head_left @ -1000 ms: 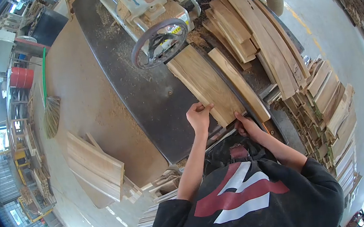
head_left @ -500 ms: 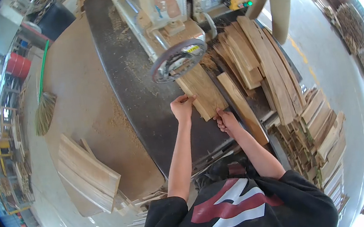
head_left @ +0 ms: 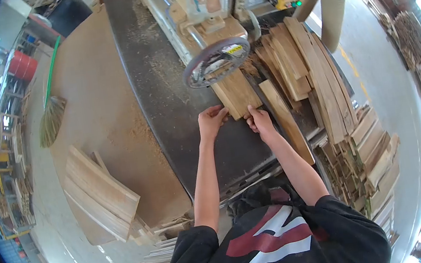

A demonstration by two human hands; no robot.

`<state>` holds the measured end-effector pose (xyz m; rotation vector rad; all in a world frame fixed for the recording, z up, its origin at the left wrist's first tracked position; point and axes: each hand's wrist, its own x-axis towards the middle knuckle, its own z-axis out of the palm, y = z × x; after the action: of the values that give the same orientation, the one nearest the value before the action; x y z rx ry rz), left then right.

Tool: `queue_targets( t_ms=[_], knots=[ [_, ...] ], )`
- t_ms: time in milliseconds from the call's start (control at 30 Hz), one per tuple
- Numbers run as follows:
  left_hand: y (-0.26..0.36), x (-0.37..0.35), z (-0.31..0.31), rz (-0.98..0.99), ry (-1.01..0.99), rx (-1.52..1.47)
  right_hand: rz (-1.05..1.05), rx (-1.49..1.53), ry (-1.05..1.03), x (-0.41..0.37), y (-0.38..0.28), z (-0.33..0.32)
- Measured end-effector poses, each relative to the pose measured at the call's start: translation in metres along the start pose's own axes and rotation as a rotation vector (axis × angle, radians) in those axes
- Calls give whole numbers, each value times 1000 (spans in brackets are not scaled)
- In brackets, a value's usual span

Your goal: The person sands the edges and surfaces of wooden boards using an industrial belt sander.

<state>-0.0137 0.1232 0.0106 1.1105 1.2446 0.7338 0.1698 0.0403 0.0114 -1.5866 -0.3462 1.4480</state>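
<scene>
Board [head_left: 236, 96] lengthwise between you and the handwheel [head_left: 216, 62], far end beneath it; your left hand [head_left: 211, 122] pinches the left edge, your right hand [head_left: 259, 121] the near end, hands apart, seemingly equally near.

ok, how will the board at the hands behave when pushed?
The board is likely stiff: straight-edged, with no visible sag. Lying flat on the dark table, it should slide rather than roll or tip. Nearby sawdust could make it slippery.
</scene>
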Motion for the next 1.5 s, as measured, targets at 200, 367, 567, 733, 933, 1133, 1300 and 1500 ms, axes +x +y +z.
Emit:
queue_targets(
  t_ms=[200,367,567,733,933,1133,1300,1500],
  knots=[
    [-8,-18,23,-65,60,92,50,38,25,2,-1,3],
    [-5,2,39,-57,231,-118,113,234,73,23,-12,26],
    [0,19,37,78,326,-316,121,244,65,53,-41,50],
    [-20,-32,20,182,275,-378,64,202,-137,97,-49,50],
    [-73,-129,-16,236,167,-335,-235,30,-367,60,-45,56],
    [-102,-212,-29,290,321,-490,-103,-442,-524,-2,-21,110],
    [-112,-256,-35,197,483,-561,-123,-735,-797,-87,55,235],
    [-130,-318,-60,-55,860,-847,-22,-594,-1104,-153,107,346]
  ],
)
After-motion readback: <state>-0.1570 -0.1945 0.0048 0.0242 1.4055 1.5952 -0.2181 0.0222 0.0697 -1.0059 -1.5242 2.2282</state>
